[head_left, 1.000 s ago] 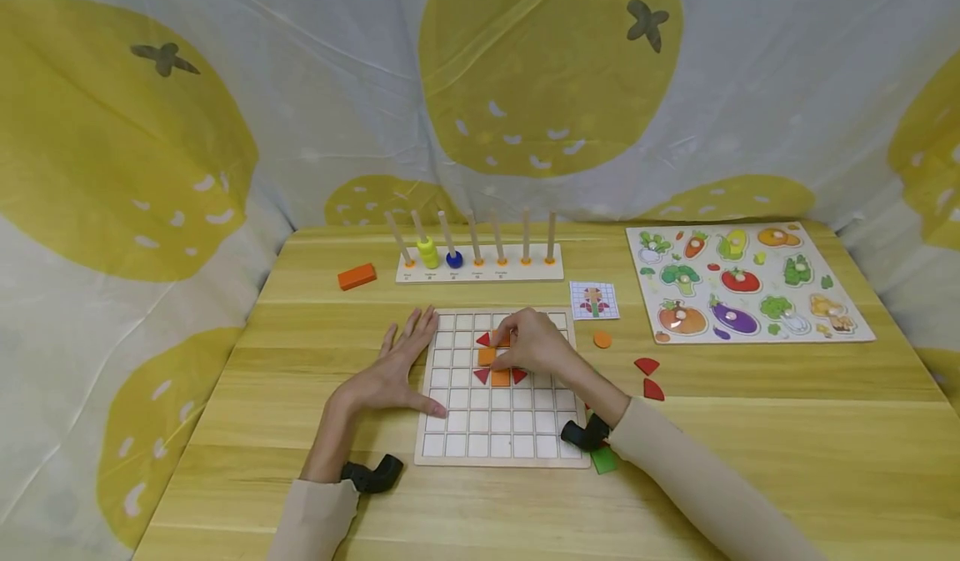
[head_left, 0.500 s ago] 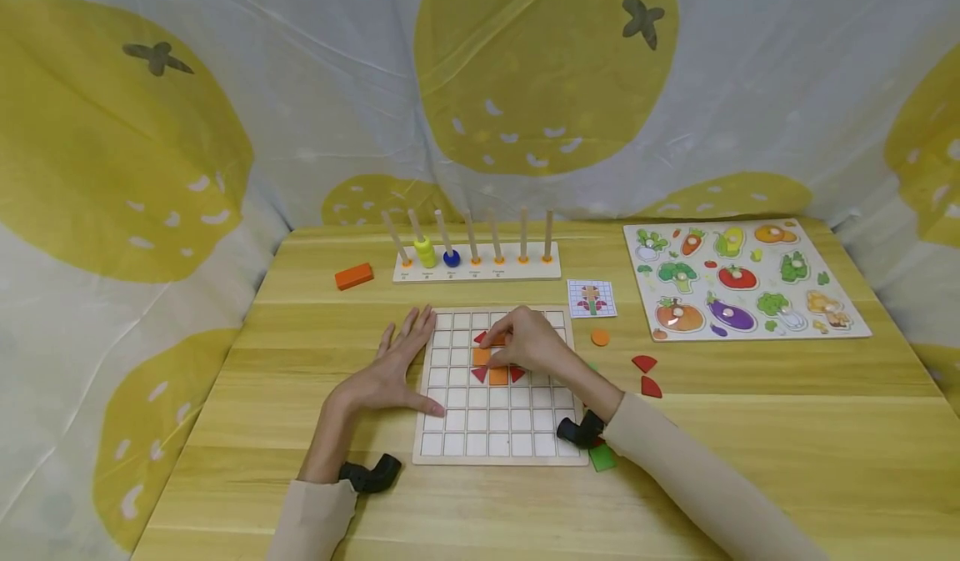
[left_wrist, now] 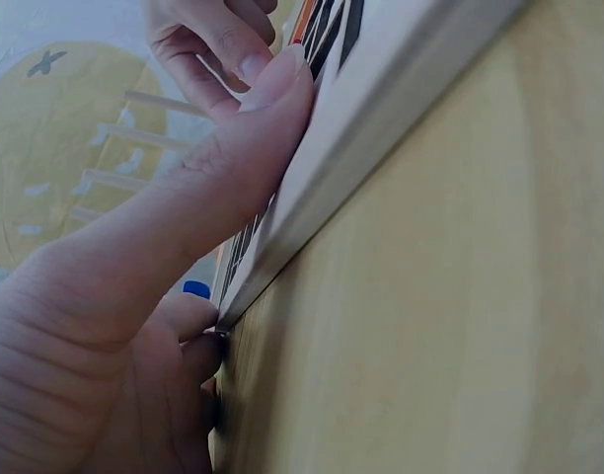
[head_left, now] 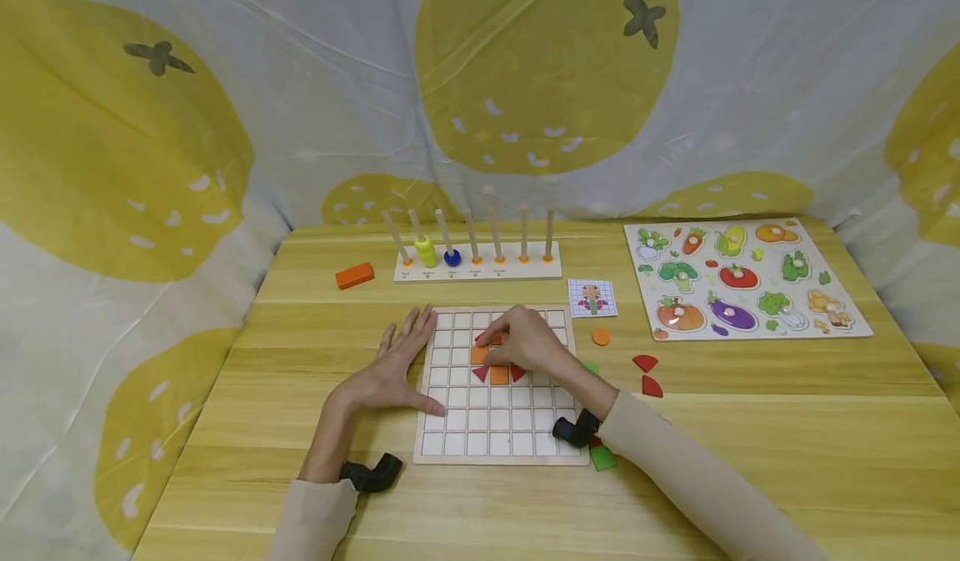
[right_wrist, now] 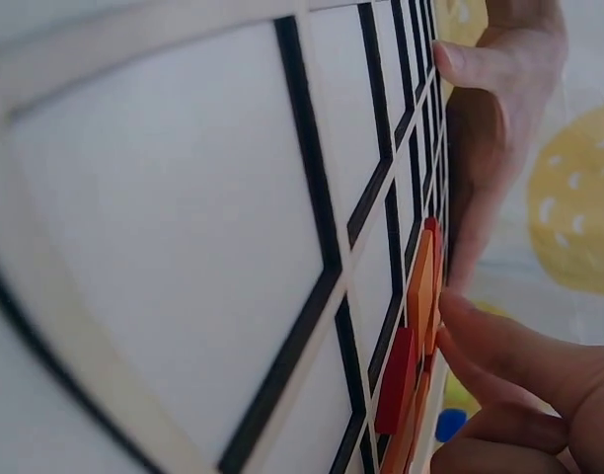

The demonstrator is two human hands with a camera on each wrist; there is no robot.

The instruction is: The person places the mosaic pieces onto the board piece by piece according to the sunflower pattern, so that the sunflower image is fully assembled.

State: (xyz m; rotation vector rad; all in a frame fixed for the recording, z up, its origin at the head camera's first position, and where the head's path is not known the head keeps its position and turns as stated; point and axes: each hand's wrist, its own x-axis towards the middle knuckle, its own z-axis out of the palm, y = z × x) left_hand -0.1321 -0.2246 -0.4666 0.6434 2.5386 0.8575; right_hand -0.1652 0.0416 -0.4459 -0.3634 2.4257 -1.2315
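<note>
Slightly leftward slips the right hand [head_left: 531, 340], now at an orange square [head_left: 478, 356], pinching or not I can't tell; left hand [head_left: 390, 373] stays splayed over the board [head_left: 477, 444].

A pegged rack [head_left: 525, 270] is stood on the table [head_left: 750, 453], threaded with yellow rings [head_left: 425, 252] and a blue ring [head_left: 452, 258]. An orange-red block [head_left: 354, 276] is laid just left of the rack, a vegetable puzzle [head_left: 768, 277] is set well to its right, and a fruit-printed cloth [head_left: 337, 86] is hung behind it.
</note>
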